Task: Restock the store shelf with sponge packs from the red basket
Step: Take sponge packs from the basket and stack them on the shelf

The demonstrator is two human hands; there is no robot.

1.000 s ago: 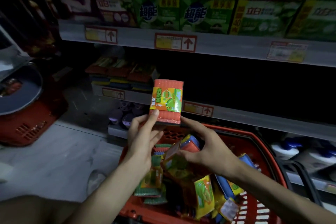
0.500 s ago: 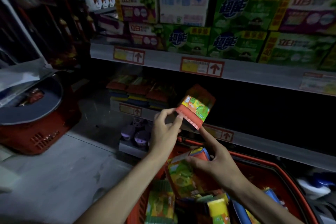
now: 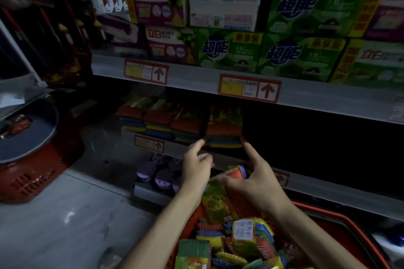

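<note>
A red-topped sponge pack (image 3: 224,130) lies at the right end of a row of stacked sponge packs (image 3: 161,120) on the dark middle shelf (image 3: 192,150). My left hand (image 3: 196,166) touches its front left corner with the index finger; the other fingers are loosely curled and hold nothing. My right hand (image 3: 256,178) reaches its index finger to the pack's front right corner, while thumb and lower fingers hold a second sponge pack (image 3: 215,200) upright over the red basket (image 3: 341,218). Several more colourful packs (image 3: 242,240) fill the basket.
Green and purple detergent boxes (image 3: 229,50) line the upper shelf. To the right of the placed pack the middle shelf is dark. Purple round items (image 3: 153,174) sit on the bottom shelf. Another red basket (image 3: 32,179) holding a dark pan (image 3: 28,135) stands on the floor at left.
The red-topped pack has gone from my raised left hand onto the shelf beside the row. Both index fingers now touch its front corners. My right hand still holds the second pack.
</note>
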